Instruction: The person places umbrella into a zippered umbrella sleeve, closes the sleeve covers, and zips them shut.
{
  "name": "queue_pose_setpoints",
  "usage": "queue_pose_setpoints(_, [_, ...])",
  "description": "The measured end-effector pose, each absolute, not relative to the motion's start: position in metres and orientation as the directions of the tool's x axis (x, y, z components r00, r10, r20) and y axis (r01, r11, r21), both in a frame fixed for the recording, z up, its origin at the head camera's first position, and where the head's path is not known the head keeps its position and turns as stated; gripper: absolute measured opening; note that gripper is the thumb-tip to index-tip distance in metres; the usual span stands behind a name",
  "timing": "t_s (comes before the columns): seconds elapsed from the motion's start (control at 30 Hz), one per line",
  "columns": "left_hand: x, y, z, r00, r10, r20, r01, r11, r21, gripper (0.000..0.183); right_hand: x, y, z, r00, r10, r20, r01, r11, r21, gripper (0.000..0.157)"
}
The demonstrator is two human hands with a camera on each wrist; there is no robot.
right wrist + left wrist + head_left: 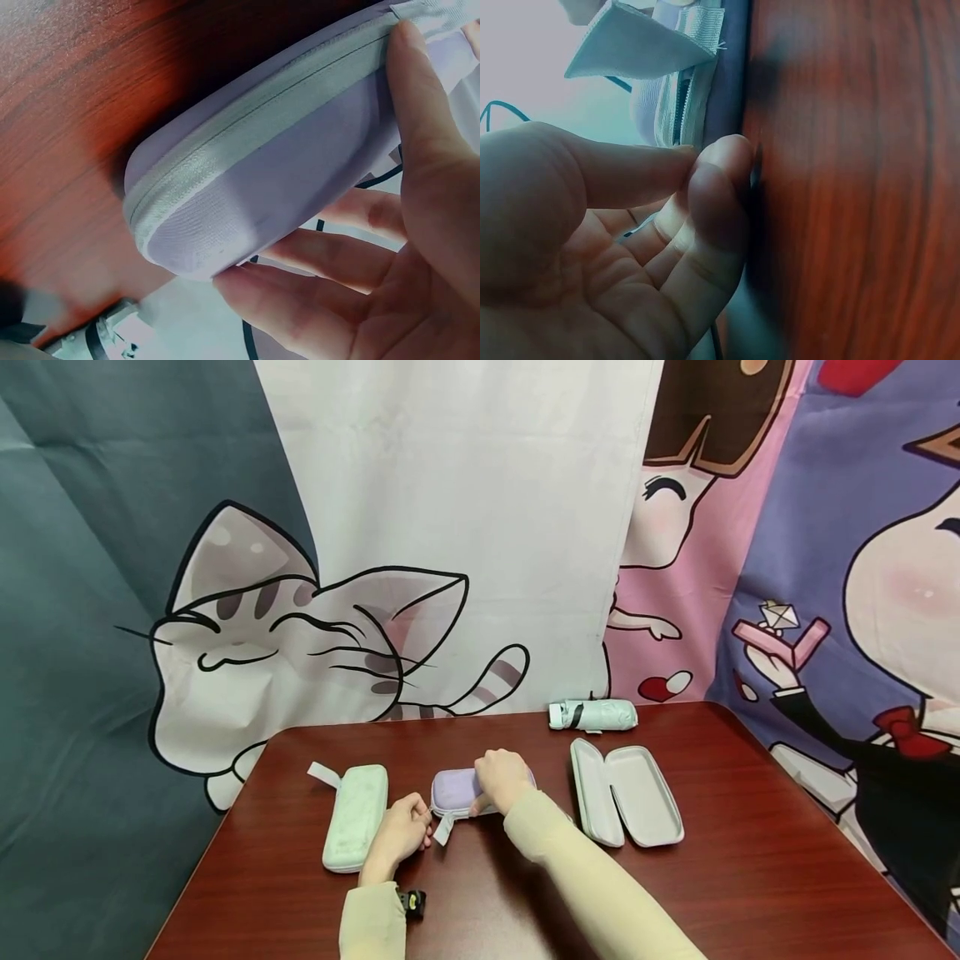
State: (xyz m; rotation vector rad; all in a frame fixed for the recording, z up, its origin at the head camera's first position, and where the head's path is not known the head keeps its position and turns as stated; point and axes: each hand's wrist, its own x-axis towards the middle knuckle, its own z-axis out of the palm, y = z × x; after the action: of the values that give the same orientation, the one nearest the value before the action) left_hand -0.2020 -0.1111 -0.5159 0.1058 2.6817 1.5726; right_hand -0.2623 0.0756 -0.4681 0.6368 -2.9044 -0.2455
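A lilac zip case (pixel 453 790) lies on the table between both hands. My right hand (pixel 504 779) grips it from above, thumb (pixel 420 90) along the zipper side and fingers round the far side. At the case's left end, my left hand (pixel 402 832) pinches with thumb and forefinger right where the zipper (pixel 681 112) runs; the zipper pull is hidden by the fingertips. Beside those fingers a pale fabric tab (pixel 444 829) sticks out from the case. Zipper teeth show between tab and fingers in the left wrist view.
A closed mint-green case (pixel 357 818) with a white tab lies just left of my left hand. To the right, a pale case (pixel 645 797) stands open. A folded mint umbrella (pixel 596 716) lies at the table's back edge, before a printed cloth (pixel 465 485).
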Motion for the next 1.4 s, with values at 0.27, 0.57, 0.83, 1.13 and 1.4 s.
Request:
queue_pose_setpoints(0.27, [-0.203,-0.112,-0.516,-0.998,0.06,-0.014,0.016,0.476,0.879,0.015,-0.258,0.084,-0.464,-0.875,-0.466,0.132,-0.45,0.883,0.136,0.065])
queue_pose_setpoints(0.57, [-0.205,-0.109,-0.516,-0.998,0.056,-0.01,0.018,0.475,0.88,0.013,-0.263,0.107,-0.461,-0.88,-0.473,0.04,-0.472,0.862,-0.186,0.05])
queue_pose_setpoints(0.83, [-0.202,-0.111,-0.514,-0.998,0.05,-0.026,-0.001,0.447,0.895,0.01,-0.262,0.116,-0.471,-0.87,-0.486,0.09,-0.486,0.809,-0.33,0.059])
queue_pose_setpoints(1.13, [-0.201,-0.111,-0.516,-1.0,0.02,-0.003,0.008,0.494,0.87,0.013,-0.252,0.109,-0.477,-0.893,-0.429,0.136,-0.449,0.835,-0.318,0.06])
queue_pose_setpoints(1.4, [-0.202,-0.106,-0.514,-1.0,0.009,0.022,0.023,0.556,0.831,0.015,-0.244,0.106,-0.477,-0.925,-0.342,0.165,-0.378,0.868,-0.321,0.059])
